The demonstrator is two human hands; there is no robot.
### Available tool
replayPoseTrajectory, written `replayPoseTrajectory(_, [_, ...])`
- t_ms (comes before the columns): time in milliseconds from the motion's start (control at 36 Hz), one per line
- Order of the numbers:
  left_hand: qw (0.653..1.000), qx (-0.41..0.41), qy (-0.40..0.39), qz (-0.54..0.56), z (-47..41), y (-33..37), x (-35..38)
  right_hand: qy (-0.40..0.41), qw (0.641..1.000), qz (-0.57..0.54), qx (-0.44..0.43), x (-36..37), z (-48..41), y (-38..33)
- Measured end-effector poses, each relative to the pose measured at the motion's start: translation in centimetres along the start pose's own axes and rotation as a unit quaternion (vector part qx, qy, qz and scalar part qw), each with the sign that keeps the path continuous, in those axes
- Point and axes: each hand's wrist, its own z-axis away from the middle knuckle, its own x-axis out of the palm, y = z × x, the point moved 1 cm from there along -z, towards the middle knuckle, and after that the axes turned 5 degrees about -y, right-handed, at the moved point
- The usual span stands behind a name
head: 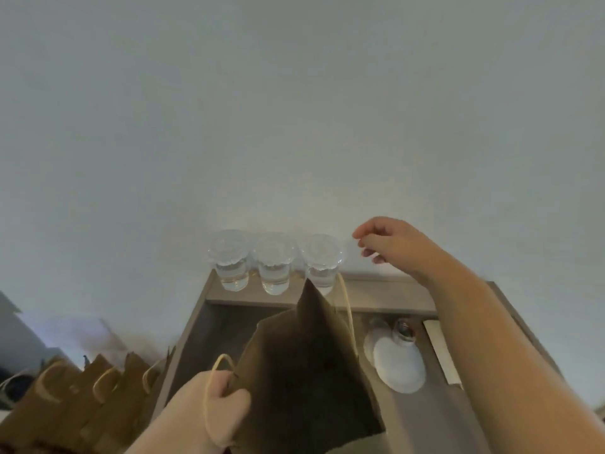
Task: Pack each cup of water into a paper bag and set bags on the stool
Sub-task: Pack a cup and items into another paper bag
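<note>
Paper bag (304, 371), brown, open-mouthed, rim in curled fingers of left hand (209, 407); right hand (389, 247) empty, fingers loose, near cups (274, 263)

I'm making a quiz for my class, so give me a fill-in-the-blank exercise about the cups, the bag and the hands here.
1. ___ cups of water stand in a row.
2. The left hand grips the paper bag near its rope ___.
3. The right hand reaches toward the cups and holds ___.
4. Other bags stand to the ___ of the held bag.
Missing words: three; handle; nothing; left.
</note>
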Motion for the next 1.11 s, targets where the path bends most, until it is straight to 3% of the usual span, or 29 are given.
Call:
replayPoseTrajectory(56, [1.0,-0.003,0.012,0.014,0.5,-0.4,-0.5,0.046,0.997,0.065,0.017,2.2,-2.0,-0.6])
replayPoseTrajectory(222, [0.998,-0.04,-0.038,0.028,2.4,0.1,0.0,-0.012,0.981,0.186,0.063,6.8,-5.8,-0.5])
replayPoseTrajectory(472, [0.996,-0.021,-0.069,0.06,1.7,0.4,0.3,-0.077,0.972,0.217,0.054,5.6,-6.0,-1.0])
replayPoseTrajectory(667, [0.993,0.026,-0.09,0.077,0.0,1.0,1.5,-0.079,0.955,0.283,0.045,0.5,1.7,-4.5])
replayPoseTrajectory(833, [0.988,0.066,-0.113,0.077,-1.5,2.8,3.8,-0.051,0.959,0.275,-0.038,-4.1,13.1,-11.6])
replayPoseTrajectory(945, [0.982,0.089,-0.147,0.083,-2.4,4.0,5.5,-0.091,0.951,0.296,0.001,-2.9,17.6,-12.6])
replayPoseTrajectory(1111, [0.969,0.11,-0.206,0.075,-3.3,4.8,7.9,-0.169,0.905,0.381,0.08,0.8,19.6,-6.9])
